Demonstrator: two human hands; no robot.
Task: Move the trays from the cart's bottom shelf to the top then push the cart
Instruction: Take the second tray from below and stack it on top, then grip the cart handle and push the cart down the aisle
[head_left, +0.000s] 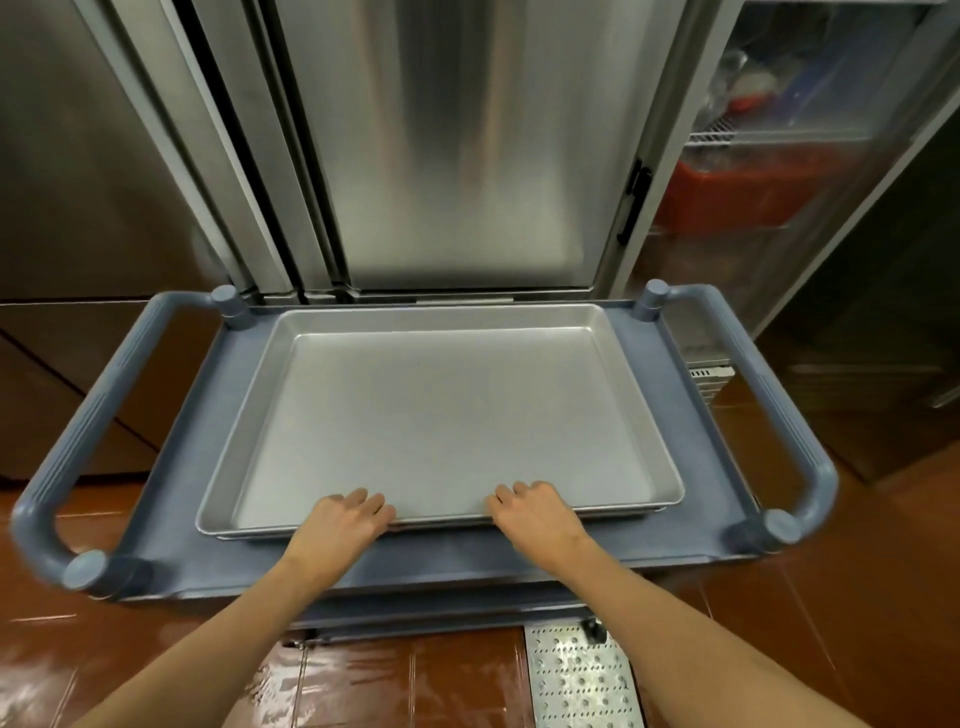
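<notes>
A stack of shallow metal trays (441, 415) lies on the top shelf (654, 374) of a blue-grey plastic cart. The uppermost tray is empty. My left hand (340, 525) grips the near rim of the stack left of centre, fingers curled over the edge. My right hand (535, 514) grips the same rim right of centre. The cart has a looped handle on the left (88, 421) and another on the right (774, 405). Its lower shelf (441, 613) shows only as a thin strip under the top shelf.
Stainless steel fridge doors (447, 145) stand right behind the cart. To the right is a glass-door cooler (769, 171) with red crates inside. The floor is reddish-brown tile, with a perforated metal drain cover (582, 680) by my feet.
</notes>
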